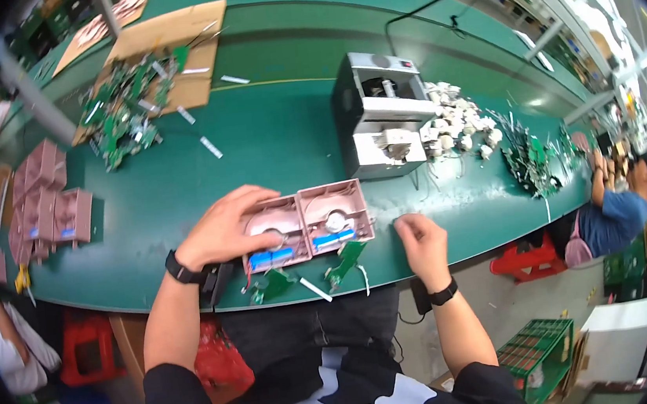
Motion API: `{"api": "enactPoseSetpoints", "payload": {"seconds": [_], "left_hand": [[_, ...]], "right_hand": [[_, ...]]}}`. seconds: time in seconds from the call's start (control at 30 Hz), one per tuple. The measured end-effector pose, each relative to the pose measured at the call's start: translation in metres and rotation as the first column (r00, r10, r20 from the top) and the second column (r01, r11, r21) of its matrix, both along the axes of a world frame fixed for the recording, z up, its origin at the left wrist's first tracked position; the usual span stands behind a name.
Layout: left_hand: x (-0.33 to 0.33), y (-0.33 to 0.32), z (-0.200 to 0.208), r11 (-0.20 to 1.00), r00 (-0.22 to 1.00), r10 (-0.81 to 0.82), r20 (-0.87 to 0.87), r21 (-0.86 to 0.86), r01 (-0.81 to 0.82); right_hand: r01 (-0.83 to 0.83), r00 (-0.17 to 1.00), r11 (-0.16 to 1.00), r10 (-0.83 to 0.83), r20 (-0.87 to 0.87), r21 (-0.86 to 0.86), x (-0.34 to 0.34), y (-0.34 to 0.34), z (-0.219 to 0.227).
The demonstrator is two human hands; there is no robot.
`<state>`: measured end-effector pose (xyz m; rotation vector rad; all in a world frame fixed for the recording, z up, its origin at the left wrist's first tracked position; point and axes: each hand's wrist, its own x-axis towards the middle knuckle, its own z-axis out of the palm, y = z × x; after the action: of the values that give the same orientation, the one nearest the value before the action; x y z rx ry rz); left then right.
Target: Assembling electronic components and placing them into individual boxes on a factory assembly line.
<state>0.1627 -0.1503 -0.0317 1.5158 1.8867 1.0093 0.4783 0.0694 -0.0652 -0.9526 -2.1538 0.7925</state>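
Observation:
Two pink plastic housings lie side by side in front of me: the left housing (291, 208) and the right housing (353, 197). In each sit a round metal part and a blue cylinder, such as the left cylinder (273, 258) and the right cylinder (334, 239). My left hand (220, 230) grips the left housing, fingers over its far wall and thumb inside. Green circuit boards, one on the left (272, 285) and one on the right (348, 261), hang toward the table's near edge. My right hand (424, 246) is apart from the housings, fingers curled in; anything in them is hidden.
Beyond the housings stands a grey machine (348, 93), with white round parts (457, 118) heaped beside it. Boards with wires (528, 158) lie at right. Circuit boards (121, 117) cover cardboard (195, 30); pink housings (44, 172) are stacked left. Co-workers sit at both ends.

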Motion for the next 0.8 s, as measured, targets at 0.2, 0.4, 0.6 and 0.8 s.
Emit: {"api": "enactPoseSetpoints", "payload": {"seconds": [0.2,0.4,0.6,0.8], "left_hand": [[-0.003,0.003,0.016,0.996,0.990,-0.089,0.114,0.017,0.087],[0.004,0.002,-0.001,0.998,0.998,0.035,0.046,0.059,-0.038],[0.009,0.006,-0.003,0.996,0.989,0.082,0.121,0.022,-0.085],[0.014,0.008,0.000,0.992,0.980,0.127,0.155,-0.024,-0.124]], "right_hand": [[-0.054,0.998,0.998,0.054,-0.026,0.012,0.004,0.003,-0.013],[-0.042,0.998,0.998,0.044,0.046,-0.052,-0.002,0.001,-0.012],[-0.055,0.998,0.997,0.057,0.035,-0.046,-0.001,-0.003,-0.012],[-0.054,0.998,0.998,0.055,0.042,-0.012,0.002,-0.001,-0.011]]}}
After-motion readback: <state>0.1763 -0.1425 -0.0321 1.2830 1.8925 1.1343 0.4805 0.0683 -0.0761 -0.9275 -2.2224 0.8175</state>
